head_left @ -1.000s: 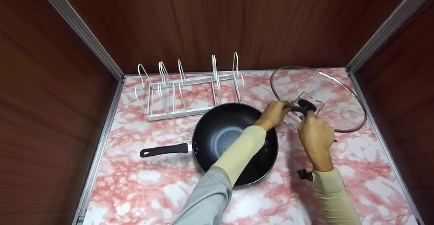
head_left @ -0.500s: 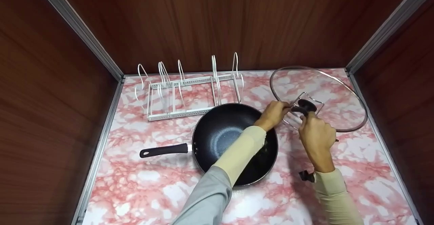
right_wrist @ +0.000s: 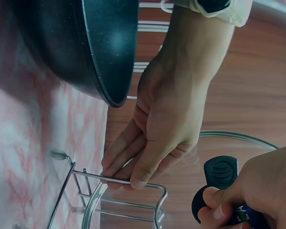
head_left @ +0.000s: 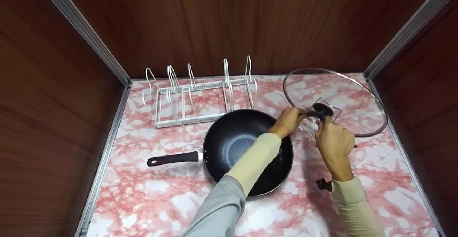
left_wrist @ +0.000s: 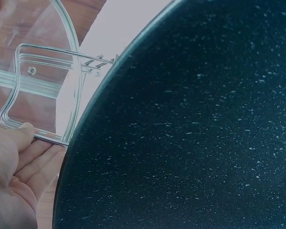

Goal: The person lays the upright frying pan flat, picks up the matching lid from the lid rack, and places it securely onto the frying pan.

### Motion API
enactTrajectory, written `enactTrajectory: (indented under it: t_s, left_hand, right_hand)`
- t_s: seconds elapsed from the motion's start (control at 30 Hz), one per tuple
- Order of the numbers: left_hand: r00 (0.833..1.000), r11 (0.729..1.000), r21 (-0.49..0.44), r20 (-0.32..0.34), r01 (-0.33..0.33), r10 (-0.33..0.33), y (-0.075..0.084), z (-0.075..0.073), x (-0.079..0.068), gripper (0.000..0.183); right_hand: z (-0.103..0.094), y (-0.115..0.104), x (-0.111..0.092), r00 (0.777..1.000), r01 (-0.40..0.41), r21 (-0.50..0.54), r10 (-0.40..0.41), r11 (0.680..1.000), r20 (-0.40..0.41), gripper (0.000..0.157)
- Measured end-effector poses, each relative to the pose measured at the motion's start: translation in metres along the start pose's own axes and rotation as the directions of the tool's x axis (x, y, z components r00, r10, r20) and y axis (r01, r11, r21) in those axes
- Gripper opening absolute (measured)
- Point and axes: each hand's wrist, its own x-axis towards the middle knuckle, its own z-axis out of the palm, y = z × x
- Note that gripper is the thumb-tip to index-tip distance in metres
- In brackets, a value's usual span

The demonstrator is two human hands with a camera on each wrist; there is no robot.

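On the right side, a clear glass lid (head_left: 341, 87) with a metal rim leans in a small wire stand (left_wrist: 52, 51). My left hand (head_left: 287, 122) reaches across the wok and pinches a wire of that stand between thumb and fingers. My right hand (head_left: 334, 138) grips the lid's black knob (right_wrist: 221, 171), fingers curled round it. Below my left forearm lies a black wok (head_left: 225, 133), its dark handle (head_left: 173, 158) pointing left. The forearm hides part of the wok's inside, and my right hand covers some of the knob.
A white wire pan rack (head_left: 189, 121) with several upright loops stands behind the wok on the left. The table top (head_left: 150, 197) has a red and white marbled pattern. Brown wood-grain panels (head_left: 229, 26) with metal edges enclose the back and both sides.
The lid has shifted and tilted slightly, its rim now a little higher and farther left in the head view. Both hands stay nearly in place; the wok and rack have not moved.
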Motion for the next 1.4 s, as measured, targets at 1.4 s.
enactTrajectory:
  t_s: [1.4]
  left_hand:
    - [1.000,0.999,0.028,0.014,-0.029,0.028,0.000,0.000,0.000,0.021]
  right_hand:
    - [-0.027,-0.004,0.010,0.997,0.065,0.017,-0.064,0.998,-0.046,0.026]
